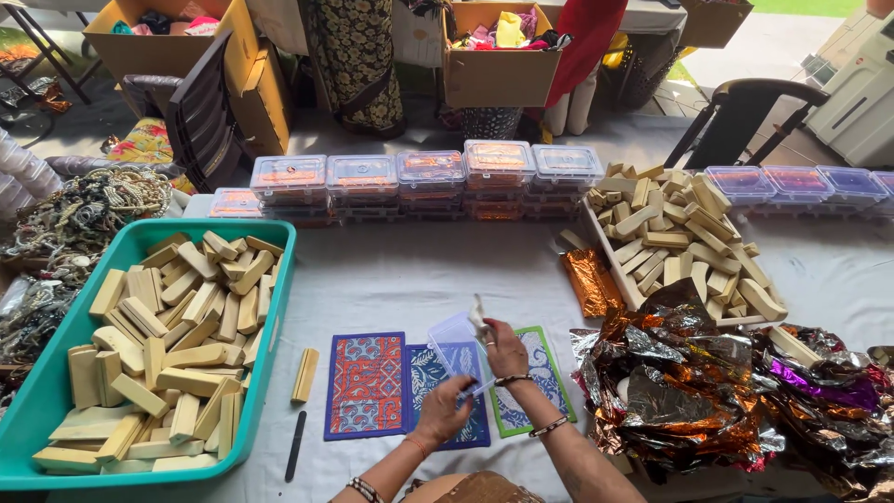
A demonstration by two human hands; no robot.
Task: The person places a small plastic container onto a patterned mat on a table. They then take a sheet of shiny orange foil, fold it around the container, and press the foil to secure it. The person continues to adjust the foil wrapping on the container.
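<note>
The right hand (506,350) is raised over the middle of the white-covered table (400,279), its fingers pinched together on a small pale scrap (479,319) that sticks up above the thumb. The left hand (444,416) sits just below and to the left of it, fingers curled shut on the lower edge of a clear plastic rectangular box (454,341). The box hangs tilted between the two hands, its open side turned up towards the right hand, which touches its upper right corner. What the scrap is made of is too small to tell, and the box's inside is hard to read through the plastic.

Under the hands lie three patterned fabric mats side by side: a red and blue mat (365,384), a dark blue mat (453,391) largely covered by the left hand and the box, and a green-bordered mat (536,373) partly hidden by the right forearm.

To the left, a teal plastic tub (270,307) holds pale wooden blocks, its lower edge cut off by the frame. A single wooden block (304,374) and a thin dark stick (295,445) lie beside it. At the far side runs a row of stacked clear lidded boxes (430,182) with orange contents. On the right, crumpled orange and silver foil (680,382) spreads below a tray of more blocks (680,237).
</note>
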